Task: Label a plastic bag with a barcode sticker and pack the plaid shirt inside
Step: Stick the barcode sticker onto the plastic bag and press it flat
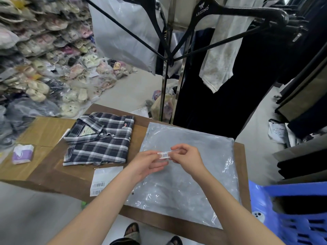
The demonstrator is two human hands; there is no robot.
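A clear plastic bag lies flat on the brown table, right of centre. A folded navy-and-white plaid shirt rests to its left, collar toward the far-left side. Above the bag's upper middle, my left hand and my right hand pinch a small white barcode sticker between their fingertips, one hand at each end. The sticker is held a little above the bag. A white sheet with more barcode labels lies at the table's near edge, left of my left forearm.
A tissue pack sits at the table's left. A clothes rack with hanging garments stands behind the table. Bagged slippers pile up on the left. A blue plastic basket is at the right. My sandalled feet show below the table edge.
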